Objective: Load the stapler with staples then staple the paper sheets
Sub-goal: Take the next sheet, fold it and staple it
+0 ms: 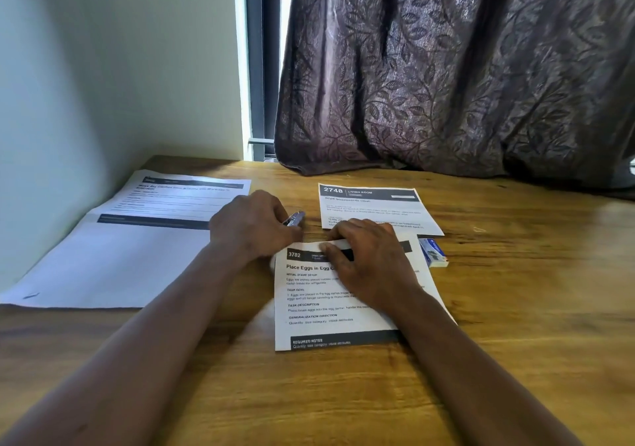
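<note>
Stapler of shiny silver metal point(294, 219), mostly hidden, sits clenched in the left hand point(252, 225), nose pointing toward two o'clock. At four o'clock from it lies the white printed paper sheet point(319, 304) on the wooden table point(515, 308); the right hand point(367, 260) presses flat, grasping nothing. Left hand is nearer the sheet's top-left corner.

stapler point(294, 219): mostly hidden under left fingers point(275, 218) | sheet point(330, 294) text: part covered by right hand point(369, 261) | staple box point(433, 252): label blurred
</note>
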`<control>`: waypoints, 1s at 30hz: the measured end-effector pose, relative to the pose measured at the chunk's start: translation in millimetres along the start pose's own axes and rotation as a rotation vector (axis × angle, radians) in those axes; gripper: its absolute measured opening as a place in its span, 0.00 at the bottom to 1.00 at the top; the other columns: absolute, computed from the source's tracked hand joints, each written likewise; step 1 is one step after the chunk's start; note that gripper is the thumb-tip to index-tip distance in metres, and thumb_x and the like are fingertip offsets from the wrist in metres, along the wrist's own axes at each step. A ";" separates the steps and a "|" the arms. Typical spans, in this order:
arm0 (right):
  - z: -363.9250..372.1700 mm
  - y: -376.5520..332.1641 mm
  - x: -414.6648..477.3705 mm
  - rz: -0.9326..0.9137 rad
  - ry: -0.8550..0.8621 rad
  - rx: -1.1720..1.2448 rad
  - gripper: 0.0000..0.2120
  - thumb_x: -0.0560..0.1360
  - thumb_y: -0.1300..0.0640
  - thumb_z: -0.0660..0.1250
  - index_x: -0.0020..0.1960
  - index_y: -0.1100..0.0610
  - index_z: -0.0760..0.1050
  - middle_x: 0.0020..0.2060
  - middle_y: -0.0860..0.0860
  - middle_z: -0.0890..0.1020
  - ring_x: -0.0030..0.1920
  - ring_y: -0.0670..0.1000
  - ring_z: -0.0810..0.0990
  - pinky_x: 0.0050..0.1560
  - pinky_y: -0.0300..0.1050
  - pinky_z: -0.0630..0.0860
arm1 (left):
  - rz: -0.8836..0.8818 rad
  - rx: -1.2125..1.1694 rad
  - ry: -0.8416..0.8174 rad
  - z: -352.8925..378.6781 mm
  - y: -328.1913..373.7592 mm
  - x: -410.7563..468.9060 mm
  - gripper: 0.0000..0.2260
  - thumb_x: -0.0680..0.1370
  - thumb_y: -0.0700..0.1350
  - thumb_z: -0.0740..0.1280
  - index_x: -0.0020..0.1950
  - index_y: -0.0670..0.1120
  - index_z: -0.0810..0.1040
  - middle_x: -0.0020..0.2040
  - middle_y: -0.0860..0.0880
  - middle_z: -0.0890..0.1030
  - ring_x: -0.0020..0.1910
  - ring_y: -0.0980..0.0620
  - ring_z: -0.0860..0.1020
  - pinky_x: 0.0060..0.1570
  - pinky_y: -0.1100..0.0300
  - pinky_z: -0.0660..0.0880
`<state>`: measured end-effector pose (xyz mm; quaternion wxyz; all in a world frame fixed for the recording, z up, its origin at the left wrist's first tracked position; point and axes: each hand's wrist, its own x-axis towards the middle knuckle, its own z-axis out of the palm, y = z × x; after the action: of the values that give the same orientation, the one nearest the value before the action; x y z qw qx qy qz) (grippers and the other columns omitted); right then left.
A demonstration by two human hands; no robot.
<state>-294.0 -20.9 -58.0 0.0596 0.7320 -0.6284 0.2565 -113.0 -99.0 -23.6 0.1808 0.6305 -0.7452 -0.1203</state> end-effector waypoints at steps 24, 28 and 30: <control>-5.7 -3.6 -1.2 -0.037 0.032 0.039 0.12 0.76 0.46 0.67 0.56 0.50 0.77 0.49 0.46 0.79 0.51 0.46 0.73 0.58 0.48 0.69 | 0.047 -1.084 -0.171 6.9 0.1 -13.3 0.10 0.78 0.46 0.72 0.58 0.47 0.78 0.49 0.47 0.88 0.46 0.47 0.87 0.43 0.55 0.84; -4.0 -3.3 -1.2 -0.029 0.023 0.018 0.13 0.76 0.45 0.68 0.57 0.50 0.77 0.49 0.45 0.78 0.52 0.46 0.73 0.59 0.47 0.69 | 0.070 -1.111 -0.226 6.0 -2.4 -13.1 0.09 0.79 0.45 0.71 0.58 0.46 0.78 0.48 0.48 0.88 0.46 0.48 0.87 0.43 0.56 0.84; -4.7 -3.1 -1.2 -0.033 0.035 0.021 0.12 0.76 0.45 0.68 0.56 0.50 0.77 0.49 0.45 0.78 0.51 0.46 0.73 0.59 0.48 0.69 | 0.059 -1.147 -0.244 5.3 -3.9 -11.6 0.10 0.79 0.44 0.70 0.59 0.46 0.78 0.49 0.46 0.88 0.49 0.47 0.87 0.47 0.53 0.83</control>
<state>-292.5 -17.3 -53.8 0.0669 0.7382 -0.6124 0.2749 -110.0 -88.5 -31.4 0.4092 0.3924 -0.5936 -0.5712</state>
